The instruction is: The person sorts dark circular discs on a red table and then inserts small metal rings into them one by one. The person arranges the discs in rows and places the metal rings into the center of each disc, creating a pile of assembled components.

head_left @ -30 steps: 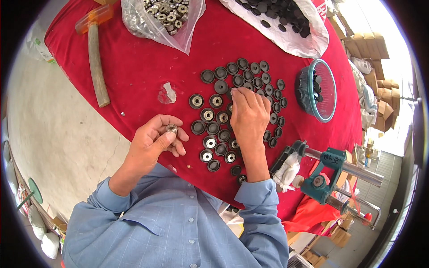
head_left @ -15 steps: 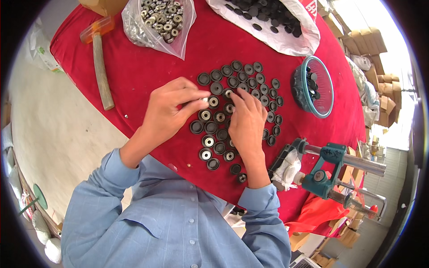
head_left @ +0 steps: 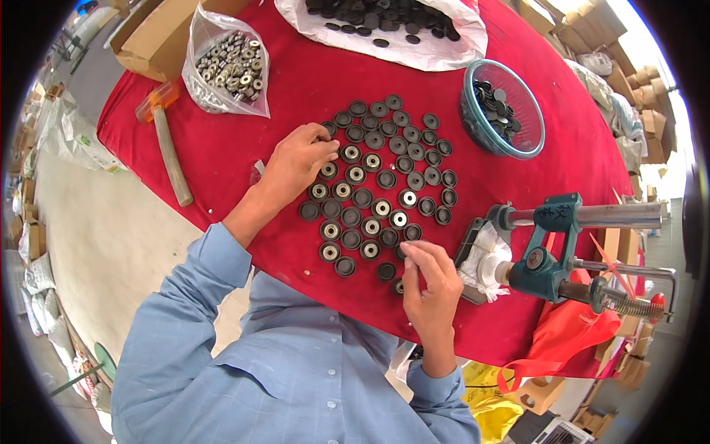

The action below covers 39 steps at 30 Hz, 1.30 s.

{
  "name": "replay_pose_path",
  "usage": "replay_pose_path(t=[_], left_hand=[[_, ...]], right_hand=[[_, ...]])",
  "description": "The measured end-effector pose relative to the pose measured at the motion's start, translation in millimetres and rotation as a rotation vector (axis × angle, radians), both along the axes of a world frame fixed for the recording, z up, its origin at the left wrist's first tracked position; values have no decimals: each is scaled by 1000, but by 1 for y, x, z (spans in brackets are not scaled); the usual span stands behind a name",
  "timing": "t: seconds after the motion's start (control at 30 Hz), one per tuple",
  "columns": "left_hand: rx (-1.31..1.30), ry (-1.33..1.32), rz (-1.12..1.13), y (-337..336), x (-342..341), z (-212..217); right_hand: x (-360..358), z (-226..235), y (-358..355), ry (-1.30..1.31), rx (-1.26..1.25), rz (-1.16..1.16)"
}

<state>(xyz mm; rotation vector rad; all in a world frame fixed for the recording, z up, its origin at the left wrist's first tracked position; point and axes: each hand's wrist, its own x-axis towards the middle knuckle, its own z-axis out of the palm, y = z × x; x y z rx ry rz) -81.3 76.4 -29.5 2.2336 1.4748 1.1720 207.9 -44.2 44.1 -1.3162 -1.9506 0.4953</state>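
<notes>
Black round caps (head_left: 386, 179) lie in loose rows on a red cloth, several with a shiny metal bearing (head_left: 381, 208) set inside. My left hand (head_left: 296, 163) is at the left edge of the rows, beside a black cap (head_left: 329, 129) and a bearing-filled one (head_left: 328, 171). Its fingers are curled together; whatever is between them is hidden. At the near right end of the rows is my right hand (head_left: 430, 285), palm partly turned up, thumb apart from the bent fingers, nothing visible in it. Its fingertips are beside a partly covered cap (head_left: 400, 250).
A clear bag of bearings (head_left: 235, 66) and a hammer (head_left: 170, 152) lie at left, near a cardboard box (head_left: 159, 44). A white sack of black discs (head_left: 444, 55) lies at the back. A blue-rimmed basket (head_left: 534, 140) and a green hand press (head_left: 551, 255) stand at right.
My right hand has left the middle of the rows for their near right end. My left hand has shifted up and left of the bearings. The view has shifted too.
</notes>
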Motion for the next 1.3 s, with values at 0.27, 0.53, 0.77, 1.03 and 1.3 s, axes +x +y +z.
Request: replay_pose_path(t=[0.27, 0.53, 0.77, 1.03, 1.3], left_hand=[[48, 187, -27, -4, -5, 7], [-27, 187, -41, -5, -3, 13], [12, 402, -76, -16, 0, 26], [-52, 550, -88, -19, 7, 36], [42, 389, -8, -26, -1, 14]], right_hand=[[9, -17, -23, 73, -18, 23], [23, -13, -7, 158, 50, 16], [30, -30, 2, 238, 60, 23], [25, -39, -4, 395, 7, 61], [31, -46, -5, 404, 72, 77]])
